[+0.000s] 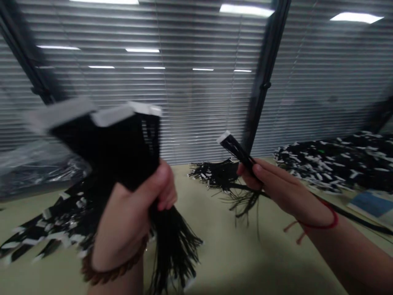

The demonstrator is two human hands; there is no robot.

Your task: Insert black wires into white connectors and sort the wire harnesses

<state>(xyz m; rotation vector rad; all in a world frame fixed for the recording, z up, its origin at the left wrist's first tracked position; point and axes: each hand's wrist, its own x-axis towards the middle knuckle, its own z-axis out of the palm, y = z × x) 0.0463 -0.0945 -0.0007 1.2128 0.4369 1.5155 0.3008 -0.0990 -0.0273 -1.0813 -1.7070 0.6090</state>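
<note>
A thick bundle of black strands (pixel 119 143) with white bands along its top rises from my left hand (pixel 135 209), whose fingers are wrapped round it. Its loose ends fan out below the fist. To the right, my right hand (pixel 270 180) pinches a much thinner black bundle (pixel 235 146) tipped with a white band. Thin strands dangle beneath those fingers. The two hands are apart, both raised above the pale yellow table (pixel 215 254). Motion blurs the left bundle's upper end.
Black pieces with white tags (pixel 49 229) lie at the left, near clear plastic bags (pixel 39 168). A small pile (pixel 211 172) sits at the back middle. A large pile (pixel 337 164) and a blue and white item (pixel 373 203) are at right. Blinds (pixel 196 102) stand behind.
</note>
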